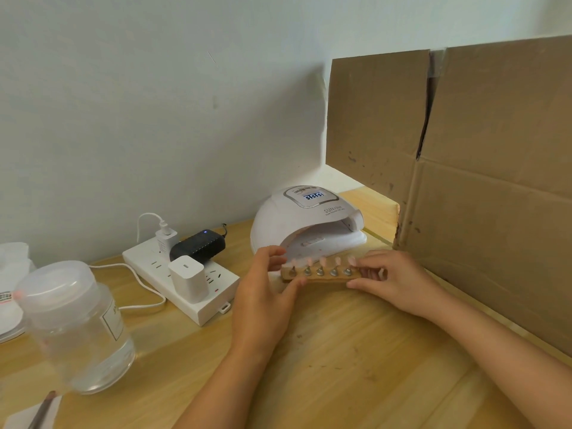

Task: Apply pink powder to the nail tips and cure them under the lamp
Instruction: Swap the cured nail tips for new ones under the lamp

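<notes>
A wooden holder bar [325,277] carries several pink nail tips [322,261] on metal stands. It sits just in front of the mouth of the white curing lamp [305,219], whose display is lit. My left hand [266,292] grips the bar's left end, thumb at the front and fingers behind. At the bar's right end my right hand [393,278] holds it the same way, fingers curled over the top.
A white power strip [182,278] with chargers and a black adapter [198,246] lies left of the lamp. A clear lidded jar [77,326] stands at the near left, a brush [41,410] below it. A cardboard sheet [483,168] walls off the right side.
</notes>
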A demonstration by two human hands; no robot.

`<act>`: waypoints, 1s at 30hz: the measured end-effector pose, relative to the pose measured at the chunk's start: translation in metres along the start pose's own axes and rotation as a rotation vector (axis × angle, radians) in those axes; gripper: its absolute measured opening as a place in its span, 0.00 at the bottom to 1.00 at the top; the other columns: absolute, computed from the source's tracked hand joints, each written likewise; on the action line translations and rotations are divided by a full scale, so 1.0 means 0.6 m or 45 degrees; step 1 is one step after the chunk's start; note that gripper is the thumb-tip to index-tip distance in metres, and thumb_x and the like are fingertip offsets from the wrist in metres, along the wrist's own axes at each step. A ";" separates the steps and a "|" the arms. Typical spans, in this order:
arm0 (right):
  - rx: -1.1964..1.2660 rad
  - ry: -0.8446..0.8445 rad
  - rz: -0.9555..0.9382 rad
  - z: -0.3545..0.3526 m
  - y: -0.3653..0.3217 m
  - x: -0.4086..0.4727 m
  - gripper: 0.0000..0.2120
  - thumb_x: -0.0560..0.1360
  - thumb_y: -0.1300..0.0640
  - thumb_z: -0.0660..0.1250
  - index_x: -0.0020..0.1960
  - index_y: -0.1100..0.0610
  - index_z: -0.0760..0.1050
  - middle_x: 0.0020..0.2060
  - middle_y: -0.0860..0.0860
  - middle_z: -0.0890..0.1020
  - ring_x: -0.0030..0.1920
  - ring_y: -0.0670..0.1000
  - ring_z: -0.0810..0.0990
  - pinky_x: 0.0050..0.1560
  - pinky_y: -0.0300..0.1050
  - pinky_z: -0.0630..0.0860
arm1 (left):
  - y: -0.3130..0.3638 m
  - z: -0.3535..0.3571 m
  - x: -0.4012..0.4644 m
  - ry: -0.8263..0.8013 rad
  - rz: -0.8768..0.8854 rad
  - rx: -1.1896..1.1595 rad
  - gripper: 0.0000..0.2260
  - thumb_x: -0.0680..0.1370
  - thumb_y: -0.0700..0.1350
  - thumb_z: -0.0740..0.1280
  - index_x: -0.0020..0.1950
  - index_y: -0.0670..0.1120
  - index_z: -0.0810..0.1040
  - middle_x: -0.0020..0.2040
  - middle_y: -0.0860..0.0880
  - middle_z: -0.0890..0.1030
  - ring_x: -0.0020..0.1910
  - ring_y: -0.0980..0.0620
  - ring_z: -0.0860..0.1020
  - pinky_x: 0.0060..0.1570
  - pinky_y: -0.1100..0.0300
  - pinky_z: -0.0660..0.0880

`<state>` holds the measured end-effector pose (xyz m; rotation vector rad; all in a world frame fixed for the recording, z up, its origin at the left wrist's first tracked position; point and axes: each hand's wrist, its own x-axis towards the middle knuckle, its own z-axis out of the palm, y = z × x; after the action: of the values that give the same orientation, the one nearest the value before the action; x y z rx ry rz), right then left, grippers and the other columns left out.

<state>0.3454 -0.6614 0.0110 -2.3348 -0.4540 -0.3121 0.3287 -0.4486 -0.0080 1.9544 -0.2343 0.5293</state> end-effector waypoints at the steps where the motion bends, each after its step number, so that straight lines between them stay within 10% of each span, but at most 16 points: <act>1: 0.014 0.063 0.056 -0.005 0.003 -0.006 0.13 0.66 0.59 0.75 0.48 0.46 0.80 0.29 0.43 0.72 0.31 0.42 0.67 0.34 0.30 0.66 | 0.001 0.000 0.000 0.023 0.020 -0.002 0.20 0.68 0.45 0.74 0.50 0.61 0.67 0.48 0.63 0.74 0.50 0.66 0.72 0.44 0.77 0.64; 10: -0.164 0.310 0.392 0.000 0.024 0.004 0.13 0.67 0.53 0.76 0.42 0.64 0.81 0.27 0.54 0.78 0.30 0.50 0.72 0.32 0.38 0.67 | 0.004 -0.003 0.001 -0.041 -0.115 0.004 0.24 0.75 0.50 0.65 0.69 0.55 0.62 0.64 0.61 0.67 0.62 0.58 0.67 0.56 0.62 0.66; 12: -0.182 0.331 0.383 0.017 0.019 0.019 0.15 0.68 0.52 0.75 0.31 0.61 0.75 0.21 0.46 0.69 0.27 0.47 0.64 0.29 0.40 0.60 | 0.001 -0.001 -0.001 -0.092 -0.169 -0.027 0.26 0.75 0.51 0.65 0.71 0.57 0.59 0.64 0.63 0.66 0.61 0.59 0.67 0.53 0.63 0.65; 30: -0.258 0.390 0.633 0.113 -0.020 0.126 0.17 0.69 0.40 0.69 0.42 0.52 0.68 0.29 0.43 0.71 0.37 0.52 0.74 0.33 0.42 0.61 | -0.017 0.008 0.007 -0.079 -0.285 -0.185 0.26 0.74 0.42 0.64 0.70 0.57 0.62 0.52 0.67 0.68 0.53 0.64 0.69 0.52 0.64 0.65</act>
<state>0.4158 -0.5883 -0.0033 -2.4415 0.3180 -0.4774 0.3377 -0.4481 -0.0159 1.8281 -0.0879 0.2974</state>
